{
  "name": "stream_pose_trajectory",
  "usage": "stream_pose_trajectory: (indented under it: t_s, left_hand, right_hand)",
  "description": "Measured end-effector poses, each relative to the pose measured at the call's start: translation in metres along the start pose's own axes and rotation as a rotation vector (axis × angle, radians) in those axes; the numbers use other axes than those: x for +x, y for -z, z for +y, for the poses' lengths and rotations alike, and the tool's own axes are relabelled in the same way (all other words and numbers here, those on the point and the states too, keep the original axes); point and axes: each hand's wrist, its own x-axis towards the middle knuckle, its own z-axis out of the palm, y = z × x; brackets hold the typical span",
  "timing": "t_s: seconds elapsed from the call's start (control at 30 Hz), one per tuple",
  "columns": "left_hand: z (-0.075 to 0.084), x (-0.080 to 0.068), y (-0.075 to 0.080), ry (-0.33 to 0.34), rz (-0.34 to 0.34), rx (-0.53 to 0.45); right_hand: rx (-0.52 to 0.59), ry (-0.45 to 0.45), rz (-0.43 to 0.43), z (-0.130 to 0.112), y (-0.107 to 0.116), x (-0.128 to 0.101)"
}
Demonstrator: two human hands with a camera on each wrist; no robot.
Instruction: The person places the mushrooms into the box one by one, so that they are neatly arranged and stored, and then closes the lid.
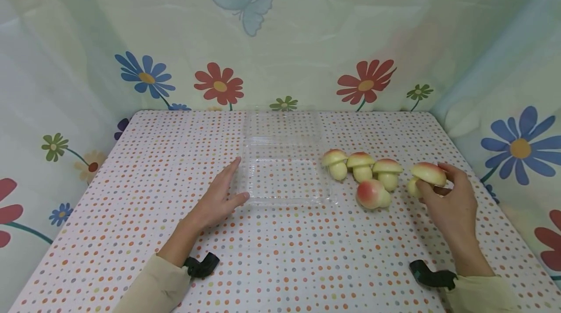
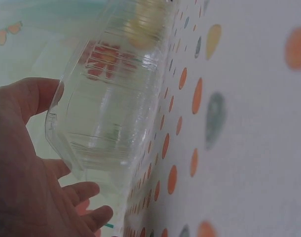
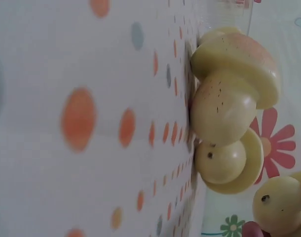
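Right hand [image 1: 451,201]: grip clamped on 1 toy mushroom [image 1: 426,176], thumb and fingers curled round its cap, stem pointing away from the wrist toward the person's left; the held mushroom sits at the right side of the tabletop [image 1: 175,157], and whether it rests on the cloth or is just lifted cannot be told. In the right wrist view only the pale stem end of the held mushroom [image 3: 281,205] and 1 fingertip show at the lower edge. Just to the left of this grip lie 4 more mushrooms: 1 on its side [image 1: 372,194] nearest the hand, and behind it a row of 3 upright mushrooms [image 1: 362,166] standing close together. Left of that row, a clear plastic clamshell box [image 1: 285,176] lies opened flat on the tabletop, lid half on the far side. Left hand [image 1: 221,196]: grip apart, fingers straight and flat on the cloth, with the thumb tip touching the near left corner of the box and the fingers running along its left edge. The left wrist view shows the box wall [image 2: 111,98] just beyond the palm [image 2: 22,173]. The tabletop carries a dotted cloth; flower-printed sheets [image 1: 365,84] hang behind and at both sides.
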Motion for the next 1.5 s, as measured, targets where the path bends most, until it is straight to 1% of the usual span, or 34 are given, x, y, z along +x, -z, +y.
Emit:
stream_pose_trajectory:
  t_s: [0.2, 0.57, 0.87, 1.13, 1.5]
  left_hand:
    - [0.000, -0.001, -0.001, -0.002, 0.003, -0.007]
    - [0.000, 0.001, 0.000, -0.002, 0.003, 0.012]
    - [0.000, 0.000, 0.000, -0.002, -0.005, -0.008]
    - [0.000, 0.000, 0.000, -0.005, -0.004, 0.002]
    - [0.000, 0.000, 0.001, 0.000, -0.012, -0.004]
  right_hand:
    - [0.015, 0.108, 0.054, -0.013, -0.006, -0.001]
    - [0.090, 0.220, 0.055, -0.041, -0.018, -0.003]
    - [0.123, 0.273, 0.002, -0.057, -0.034, -0.001]
    - [0.155, 0.366, -0.027, -0.070, -0.049, -0.003]
    - [0.183, 0.403, -0.082, -0.086, -0.064, -0.006]
